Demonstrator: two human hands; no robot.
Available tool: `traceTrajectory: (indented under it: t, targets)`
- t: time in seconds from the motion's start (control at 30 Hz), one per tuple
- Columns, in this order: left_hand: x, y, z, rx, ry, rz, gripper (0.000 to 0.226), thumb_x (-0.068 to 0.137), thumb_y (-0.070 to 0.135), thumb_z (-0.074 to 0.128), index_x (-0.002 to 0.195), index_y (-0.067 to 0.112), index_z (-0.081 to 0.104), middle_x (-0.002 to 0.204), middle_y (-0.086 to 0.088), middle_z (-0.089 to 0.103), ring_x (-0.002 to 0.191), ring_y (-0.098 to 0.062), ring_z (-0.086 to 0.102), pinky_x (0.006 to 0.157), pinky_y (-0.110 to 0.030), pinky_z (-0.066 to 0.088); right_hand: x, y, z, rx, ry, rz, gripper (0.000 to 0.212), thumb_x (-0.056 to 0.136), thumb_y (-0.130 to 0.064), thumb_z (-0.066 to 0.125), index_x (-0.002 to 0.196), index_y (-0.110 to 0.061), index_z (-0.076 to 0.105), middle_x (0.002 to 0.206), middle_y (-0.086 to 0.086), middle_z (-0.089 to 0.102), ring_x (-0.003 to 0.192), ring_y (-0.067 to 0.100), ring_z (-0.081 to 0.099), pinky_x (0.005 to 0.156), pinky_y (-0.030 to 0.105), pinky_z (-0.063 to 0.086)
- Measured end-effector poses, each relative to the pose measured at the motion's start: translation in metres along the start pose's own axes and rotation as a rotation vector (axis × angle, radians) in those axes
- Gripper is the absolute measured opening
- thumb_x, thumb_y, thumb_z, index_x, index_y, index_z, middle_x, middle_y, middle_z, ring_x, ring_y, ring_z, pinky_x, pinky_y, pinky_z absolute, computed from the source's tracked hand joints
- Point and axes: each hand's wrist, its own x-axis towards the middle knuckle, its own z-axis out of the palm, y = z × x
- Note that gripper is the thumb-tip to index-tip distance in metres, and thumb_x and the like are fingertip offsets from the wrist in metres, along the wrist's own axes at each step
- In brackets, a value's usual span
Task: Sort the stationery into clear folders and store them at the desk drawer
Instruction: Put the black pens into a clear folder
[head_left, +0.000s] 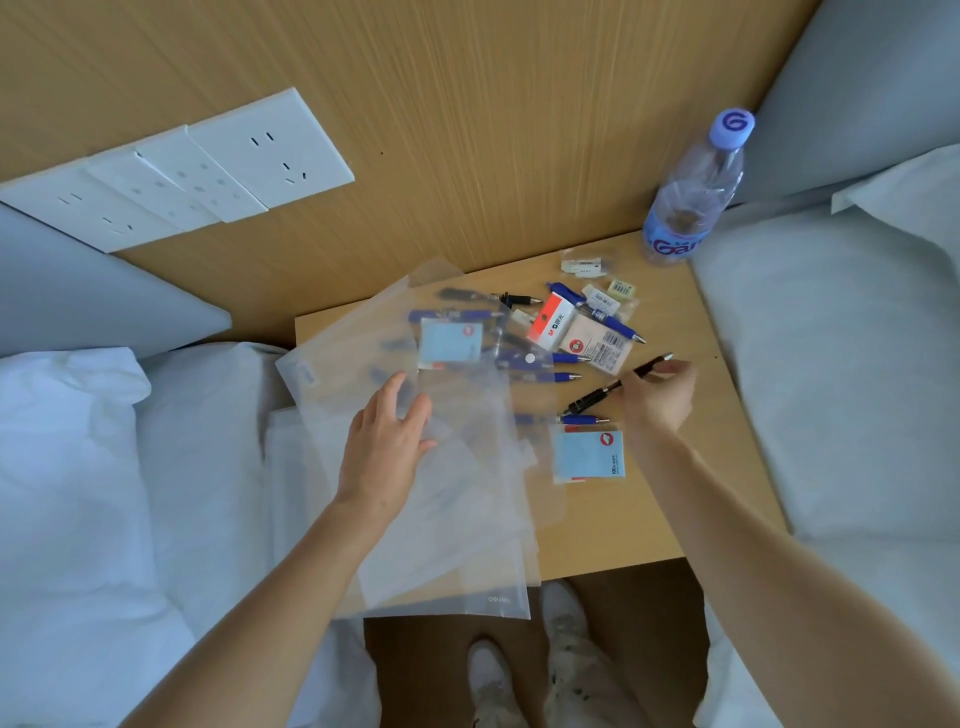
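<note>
Several clear folders (467, 519) lie overlapped on the left half of the small wooden desk (717, 415). My left hand (387, 441) rests flat on the top folder with straight fingers. My right hand (662, 395) pinches a black pen (613, 387) just above the desk. A blue pen (584, 419) lies right below it. A blue sticky-note pad (589, 454) sits near my right wrist. Further back lie more blue pens (608, 319), a red-and-white eraser box (551, 318), a pink sticky-note pad (595, 345) and small packets (584, 265). Some pens and another blue pad (449, 343) show under the folders.
A plastic water bottle (693, 192) stands at the desk's back right corner. White beds with pillows (67, 467) flank the desk on both sides. Wall sockets (182, 171) sit on the wooden panel behind. My shoes (493, 675) are on the brown floor below the desk's front edge.
</note>
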Motion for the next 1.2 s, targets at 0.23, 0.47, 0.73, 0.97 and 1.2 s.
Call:
traceTrajectory:
  t: [0.23, 0.47, 0.73, 0.97, 1.2]
  targets:
    - [-0.009, -0.002, 0.003, 0.009, 0.01, -0.026, 0.031, 0.069, 0.003, 0.08, 0.086, 0.006, 0.054, 0.123, -0.028, 0.053, 0.091, -0.044, 0.062, 0.073, -0.047, 0.053, -0.04, -0.03, -0.008, 0.213, -0.54, -0.177, 0.027, 0.082, -0.003, 0.069, 0.106, -0.006, 0.055, 0.088, 0.007, 0.071, 0.072, 0.016, 0.068, 0.066, 0.027, 0.057]
    - [-0.014, -0.009, -0.004, -0.021, 0.093, 0.017, 0.04, 0.062, -0.005, 0.082, 0.086, 0.007, 0.053, 0.113, -0.022, 0.06, 0.083, -0.041, 0.064, 0.066, -0.046, 0.053, -0.081, -0.003, 0.034, -0.236, -0.79, -0.316, 0.023, 0.083, -0.003, 0.067, 0.098, -0.017, 0.058, 0.084, 0.003, 0.07, 0.075, 0.02, 0.068, 0.081, 0.043, 0.056]
    - [-0.03, -0.039, -0.007, -0.096, 0.223, 0.073, 0.05, 0.062, -0.002, 0.083, 0.096, 0.013, 0.05, 0.096, -0.009, 0.063, 0.07, -0.032, 0.062, 0.061, -0.038, 0.051, -0.106, 0.025, 0.061, -0.403, -0.842, -0.261, 0.027, 0.082, 0.002, 0.052, 0.102, -0.014, 0.06, 0.086, 0.007, 0.068, 0.086, 0.024, 0.064, 0.086, 0.041, 0.05]
    - [-0.045, -0.068, -0.01, -0.025, 0.288, 0.019, 0.049, 0.062, 0.001, 0.084, 0.09, 0.015, 0.047, 0.087, -0.008, 0.061, 0.062, -0.03, 0.059, 0.054, -0.035, 0.047, -0.107, 0.017, 0.07, -0.362, -0.757, -0.302, 0.027, 0.087, 0.008, 0.044, 0.096, -0.012, 0.059, 0.079, 0.004, 0.066, 0.072, 0.018, 0.061, 0.071, 0.028, 0.052]
    - [-0.048, -0.097, -0.012, -0.009, 0.313, -0.027, 0.031, 0.062, 0.002, 0.085, 0.083, 0.007, 0.062, 0.085, -0.009, 0.062, 0.061, -0.031, 0.059, 0.052, -0.035, 0.047, -0.086, 0.001, 0.082, -0.386, -0.502, -0.375, 0.026, 0.088, 0.004, 0.044, 0.1, -0.01, 0.063, 0.086, 0.007, 0.067, 0.082, 0.02, 0.062, 0.076, 0.034, 0.055]
